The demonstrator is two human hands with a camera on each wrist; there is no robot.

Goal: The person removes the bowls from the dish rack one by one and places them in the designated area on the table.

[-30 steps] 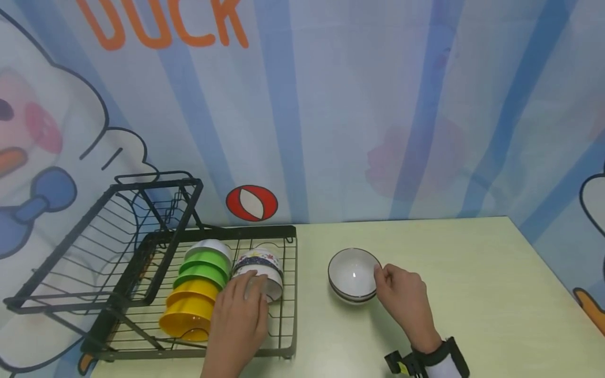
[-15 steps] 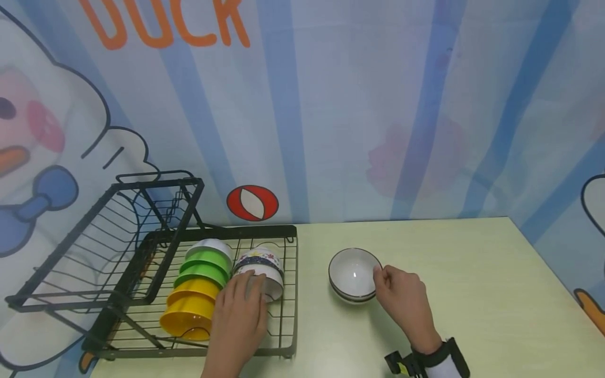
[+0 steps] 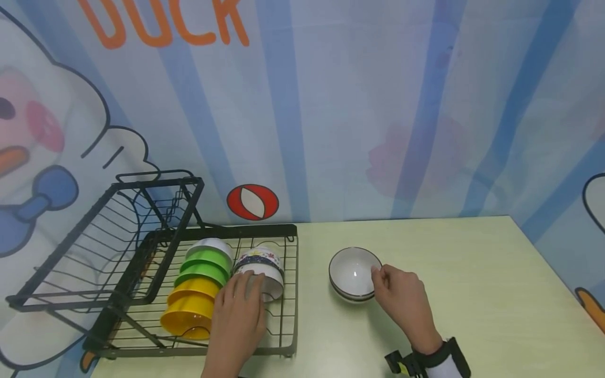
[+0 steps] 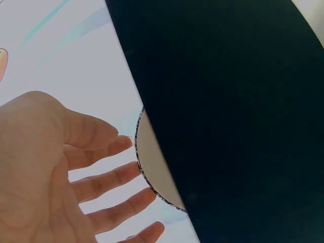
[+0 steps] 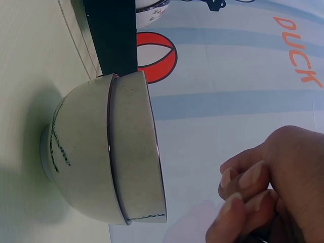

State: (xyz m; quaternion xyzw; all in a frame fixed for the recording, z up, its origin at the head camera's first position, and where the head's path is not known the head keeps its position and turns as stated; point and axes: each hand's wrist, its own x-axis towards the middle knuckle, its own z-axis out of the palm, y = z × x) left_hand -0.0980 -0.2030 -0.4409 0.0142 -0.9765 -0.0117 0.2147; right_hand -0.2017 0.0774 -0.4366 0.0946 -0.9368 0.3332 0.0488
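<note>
My left hand (image 3: 239, 315) reaches over the dish rack (image 3: 292, 325), its fingers spread and lightly bent. In the left wrist view the fingertips lie at the dark-patterned rim of a white bowl (image 4: 156, 169); whether they press on it I cannot tell. A flower-patterned bowl (image 3: 264, 255) stands behind that bowl. On the table, two white bowls (image 3: 352, 270) are nested, one in the other. My right hand (image 3: 405, 296) hovers beside their rims with loosely curled fingers (image 5: 253, 177). The right wrist view shows a gap between hand and bowls, and nothing in its grasp.
Yellow bowls (image 3: 189, 312), green bowls (image 3: 205, 265) and a white bowl (image 3: 212, 244) stand tilted in a row in the rack. The rack's raised wire tier (image 3: 90, 247) is at the left. Behind the pale table (image 3: 472, 294) hangs a printed cloth (image 3: 331, 105).
My right hand has shifted very slightly left toward the nested bowls. The left hand and the bowls stay where they were.
</note>
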